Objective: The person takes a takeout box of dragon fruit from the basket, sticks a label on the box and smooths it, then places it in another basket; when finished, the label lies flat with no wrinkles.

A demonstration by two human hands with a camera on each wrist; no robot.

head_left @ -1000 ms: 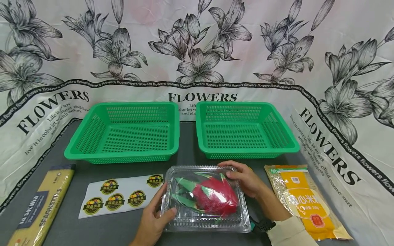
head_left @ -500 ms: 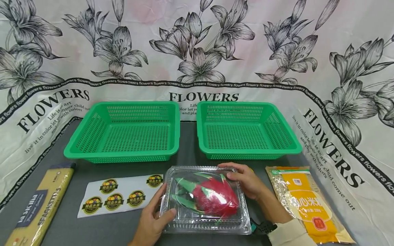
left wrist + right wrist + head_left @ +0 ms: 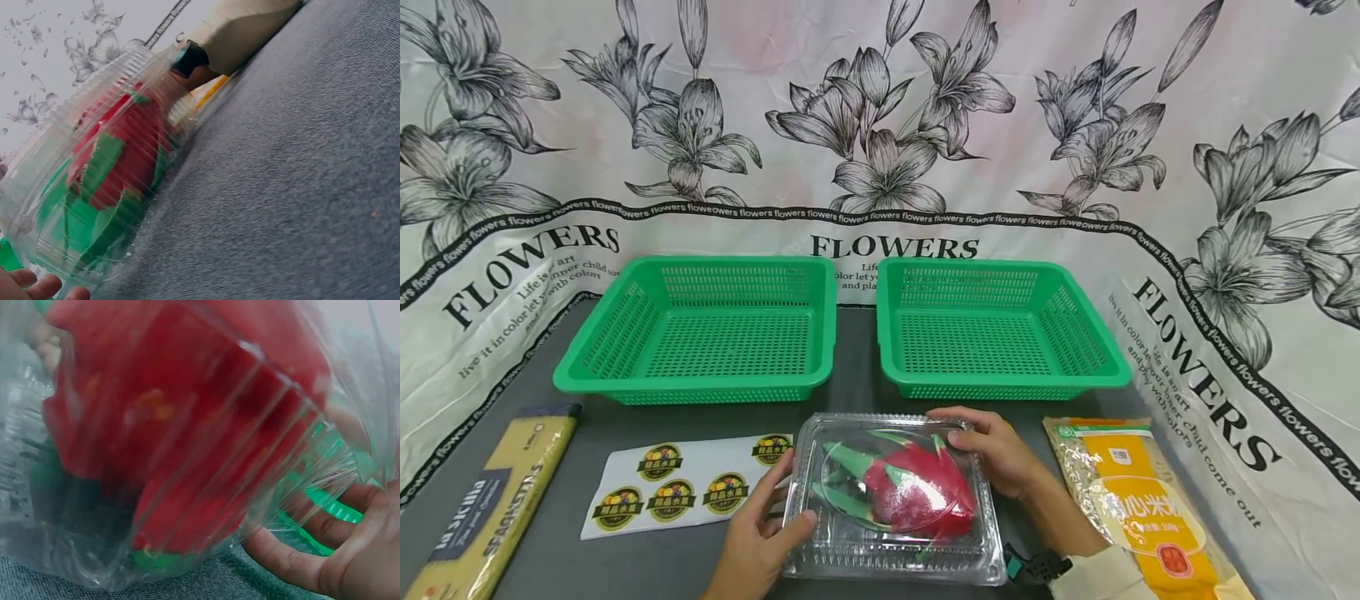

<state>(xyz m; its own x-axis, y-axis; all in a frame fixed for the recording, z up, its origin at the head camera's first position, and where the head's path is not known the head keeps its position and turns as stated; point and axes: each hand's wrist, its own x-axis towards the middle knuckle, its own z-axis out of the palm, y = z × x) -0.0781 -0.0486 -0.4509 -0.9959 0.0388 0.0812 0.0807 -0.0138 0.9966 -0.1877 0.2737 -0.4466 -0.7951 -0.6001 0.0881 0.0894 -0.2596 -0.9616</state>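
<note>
A clear plastic clamshell box (image 3: 895, 554) sits on the table at the front, its lid down. Inside it lies a red dragon fruit (image 3: 917, 487) with green scales, also visible through the wall in the left wrist view. My left hand (image 3: 760, 529) holds the box's left side, thumb on the lid's edge. At the back right corner, my right hand (image 3: 996, 450) grips the box, thumb over the lid and fingers down the far side. In the right wrist view, those fingers (image 3: 284, 556) lie against the clear wall.
Two green baskets (image 3: 692, 385) (image 3: 1000, 381) stand side by side at the back. A sheet of round stickers (image 3: 692, 521) lies left of the box. A spaghetti pack (image 3: 497, 508) is at far left, a yellow grain bag (image 3: 1150, 508) at right.
The box and both hands sit slightly lower and further left in the head view; the baskets shift a little down too. The grip of both hands looks the same.
</note>
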